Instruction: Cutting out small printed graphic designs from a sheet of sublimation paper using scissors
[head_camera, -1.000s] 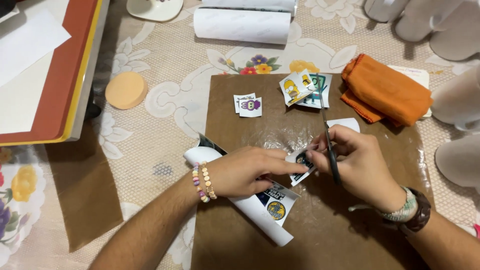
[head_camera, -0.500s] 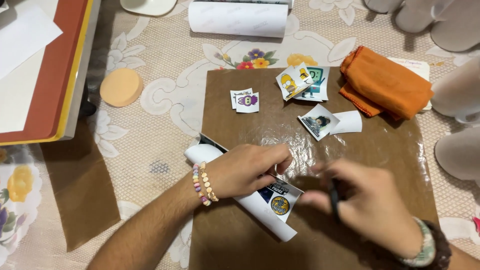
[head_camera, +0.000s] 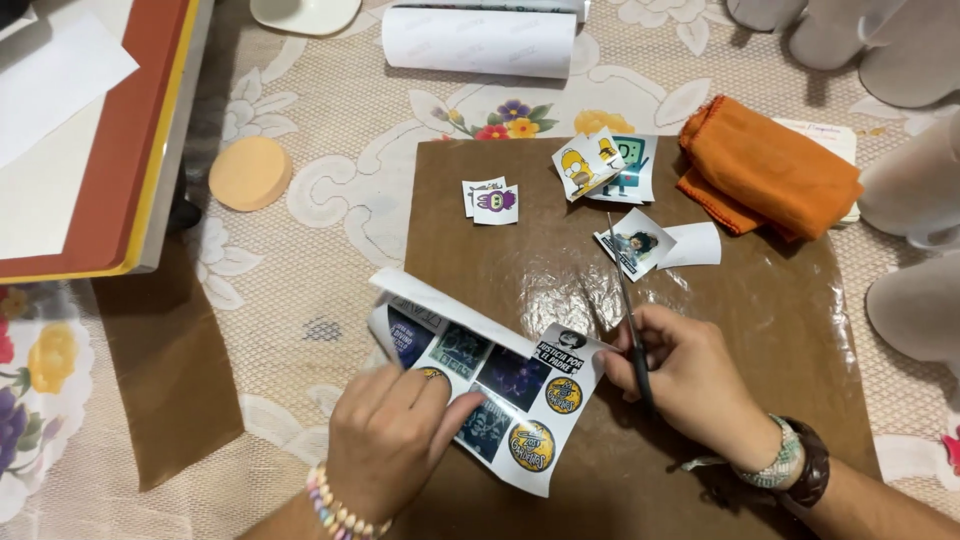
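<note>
My left hand grips the near edge of a curled sheet of printed stickers and holds it over a brown mat. My right hand holds black scissors, blades pointing away from me, just right of the sheet's edge. Cut-out stickers lie on the mat beyond: a purple one, a yellow-and-teal pair, and a dark one beside a white scrap.
A folded orange cloth lies at the mat's far right. A white paper roll sits at the back, a round orange sponge to the left, a red-edged press at far left. A loose brown sheet lies left.
The sticker sheet has been unrolled and turned toward me, its printed side now showing. My right hand with the scissors came back up beside the sheet's right edge. A dark cut-out sticker now lies on the mat.
</note>
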